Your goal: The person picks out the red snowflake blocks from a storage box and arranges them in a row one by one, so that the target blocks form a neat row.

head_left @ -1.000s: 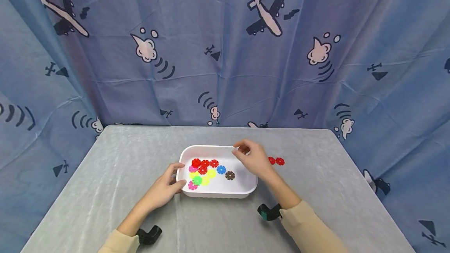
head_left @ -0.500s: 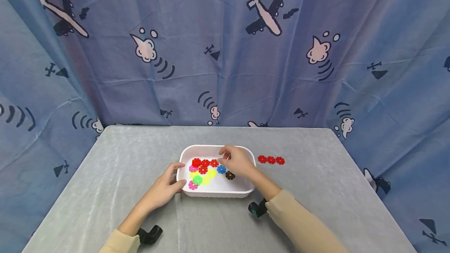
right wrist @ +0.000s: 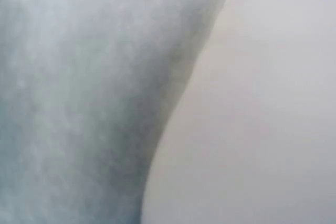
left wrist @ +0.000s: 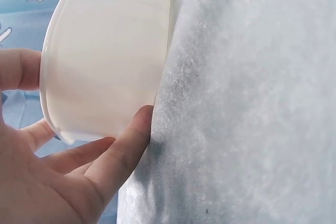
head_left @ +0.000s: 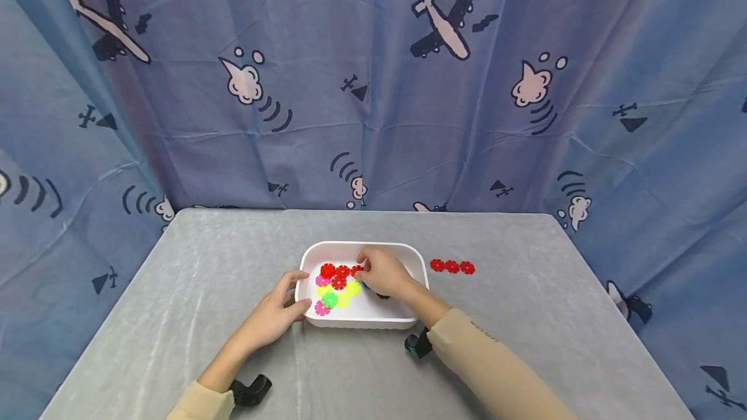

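Note:
A white plastic tray [head_left: 362, 324] holds several notched snowflake discs. My left hand [head_left: 277, 310] grips its left end; the left wrist view shows fingers against the tray wall [left wrist: 105, 66] and over its rim. Inside the tray, my right hand [head_left: 386, 272] is bent down with thumb and forefinger at a red disc [head_left: 355, 271], partly hidden by the fingertips; I cannot tell if they pinch it. To its left lie more red discs [head_left: 339, 282], with yellow discs [head_left: 343, 301], a green disc [head_left: 329, 300] and pink discs [head_left: 321, 308]. The hand mostly covers a blue and a brown disc.
Three red discs [head_left: 452, 267] lie in a row on the grey cloth-covered table [head_left: 496, 316], right of the tray. A blue curtain [head_left: 373, 83] with airplane prints hangs behind the table. The right wrist view shows only blurred cloth and the tray's outer wall [right wrist: 252, 119].
My right hand has moved left from the tray's back right rim down to a red disc inside, uncovering the third red disc of the row. My left hand stays on the tray.

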`<state>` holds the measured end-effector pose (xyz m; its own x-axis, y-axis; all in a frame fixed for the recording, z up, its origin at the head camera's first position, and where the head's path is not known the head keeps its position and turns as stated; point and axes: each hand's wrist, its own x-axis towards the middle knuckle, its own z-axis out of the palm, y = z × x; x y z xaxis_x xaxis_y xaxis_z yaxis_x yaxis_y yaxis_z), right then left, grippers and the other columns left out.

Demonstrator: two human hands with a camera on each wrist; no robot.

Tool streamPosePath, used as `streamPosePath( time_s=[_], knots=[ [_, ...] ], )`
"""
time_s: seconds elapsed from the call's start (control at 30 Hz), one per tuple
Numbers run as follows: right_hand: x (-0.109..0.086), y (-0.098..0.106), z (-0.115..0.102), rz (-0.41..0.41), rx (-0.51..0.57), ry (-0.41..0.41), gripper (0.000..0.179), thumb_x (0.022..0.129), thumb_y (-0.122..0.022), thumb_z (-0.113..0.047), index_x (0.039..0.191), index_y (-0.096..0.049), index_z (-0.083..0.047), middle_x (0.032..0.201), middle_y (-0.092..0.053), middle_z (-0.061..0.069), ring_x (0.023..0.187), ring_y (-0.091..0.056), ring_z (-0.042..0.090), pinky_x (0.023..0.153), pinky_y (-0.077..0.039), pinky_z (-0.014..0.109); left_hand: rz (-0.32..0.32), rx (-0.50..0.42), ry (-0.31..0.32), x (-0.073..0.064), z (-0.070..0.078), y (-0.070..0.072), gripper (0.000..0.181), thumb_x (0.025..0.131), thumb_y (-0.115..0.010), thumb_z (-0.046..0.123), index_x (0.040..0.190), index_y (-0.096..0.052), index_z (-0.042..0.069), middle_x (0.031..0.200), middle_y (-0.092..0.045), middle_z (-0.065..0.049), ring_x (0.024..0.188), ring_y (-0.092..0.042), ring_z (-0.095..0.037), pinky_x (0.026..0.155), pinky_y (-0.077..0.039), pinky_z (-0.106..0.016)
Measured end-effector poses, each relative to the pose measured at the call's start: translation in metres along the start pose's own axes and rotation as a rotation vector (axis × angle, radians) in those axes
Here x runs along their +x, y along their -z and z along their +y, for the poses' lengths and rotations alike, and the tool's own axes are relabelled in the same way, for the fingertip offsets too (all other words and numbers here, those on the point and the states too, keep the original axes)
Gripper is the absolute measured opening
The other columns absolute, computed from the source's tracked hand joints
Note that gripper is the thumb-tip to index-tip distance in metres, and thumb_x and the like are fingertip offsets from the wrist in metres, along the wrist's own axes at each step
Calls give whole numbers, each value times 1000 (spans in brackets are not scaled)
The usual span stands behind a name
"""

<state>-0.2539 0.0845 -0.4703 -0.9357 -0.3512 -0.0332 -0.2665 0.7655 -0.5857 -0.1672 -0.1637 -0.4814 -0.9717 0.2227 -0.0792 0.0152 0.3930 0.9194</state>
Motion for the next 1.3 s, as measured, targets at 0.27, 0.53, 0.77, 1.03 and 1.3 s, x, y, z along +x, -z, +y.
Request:
streamPosePath(
  time_s=[0.27,0.53,0.77,1.03,1.3],
  knots=[
    [1,-7,1,16,-37,22,22,89,-78,-11,107,-69,-4,80,-57,1,72,-53,16,63,-47,27,14,6,8,0,-1,-1,50,100,-63,15,145,-44,12,150,-44,-23,114,-65,-28,80,-61,-33],
    [0,-12,0,13,-92,-4,18,89,-77,-12,104,-71,-5,83,-55,1,77,-51,17,65,-46,29,18,3,5,0,-2,-1,49,100,-63,14,145,-44,11,150,-44,-24,113,-66,-27,79,-61,-33],
    [0,-13,1,7,-72,-5,15,88,-79,-11,99,-70,-7,82,-55,2,78,-50,17,64,-45,27,16,10,8,0,-1,-1,49,100,-63,14,145,-44,12,150,-44,-23,113,-66,-27,79,-61,-32],
    [0,-12,3,-8,-41,-8,15,87,-81,-12,94,-68,-8,78,-53,0,74,-50,15,62,-43,25,15,12,7,-1,-2,-1,49,100,-64,16,145,-45,11,149,-45,-23,112,-66,-26,79,-61,-32],
    [1,-11,3,-22,6,-9,22,85,-83,-14,93,-62,-10,75,-53,1,71,-49,15,61,-41,25,14,11,8,1,-1,-1,49,100,-63,14,146,-44,12,150,-44,-23,113,-66,-28,80,-61,-33]
  ],
)
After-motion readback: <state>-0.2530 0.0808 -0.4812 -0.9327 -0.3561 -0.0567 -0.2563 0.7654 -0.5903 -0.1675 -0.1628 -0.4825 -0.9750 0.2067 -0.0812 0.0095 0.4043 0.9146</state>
